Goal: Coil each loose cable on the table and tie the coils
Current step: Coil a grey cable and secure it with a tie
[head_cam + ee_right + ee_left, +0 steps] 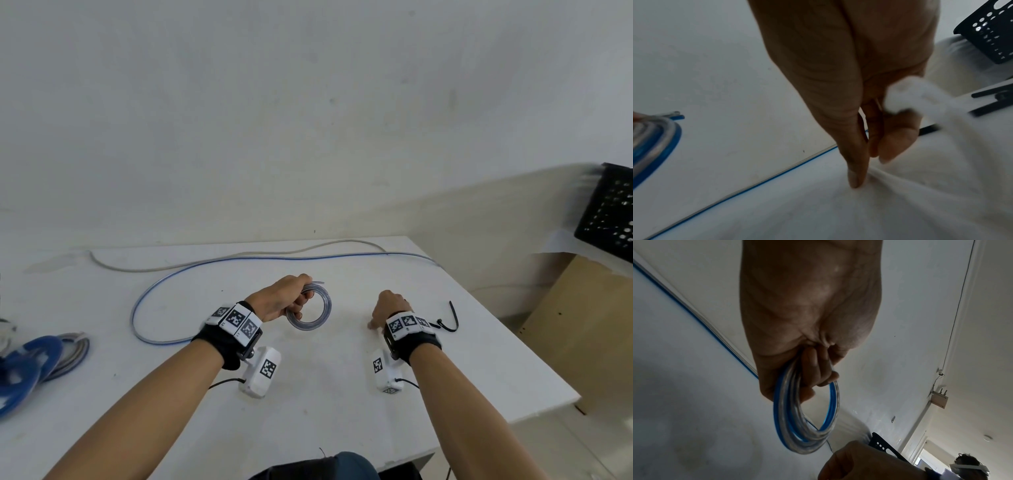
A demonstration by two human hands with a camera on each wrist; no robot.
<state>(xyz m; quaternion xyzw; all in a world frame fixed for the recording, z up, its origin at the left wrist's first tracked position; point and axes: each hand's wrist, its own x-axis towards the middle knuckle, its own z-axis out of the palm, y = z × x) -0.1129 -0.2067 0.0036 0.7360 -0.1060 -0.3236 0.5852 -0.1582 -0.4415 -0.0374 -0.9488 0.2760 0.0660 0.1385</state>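
A coiled clear-and-blue plastic cable [310,313] is gripped by the left hand [279,298] at frame centre. A white tie strip [920,100] is pinched by the right hand [388,308] above the white surface [325,394].

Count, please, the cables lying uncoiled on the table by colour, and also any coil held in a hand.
Blue-striped cable, uncoiled: 1
Pale grey cable, uncoiled: 1
Coil held in the left hand: 1
Total: 3
Whether the coil joins the blue-striped cable is hidden.
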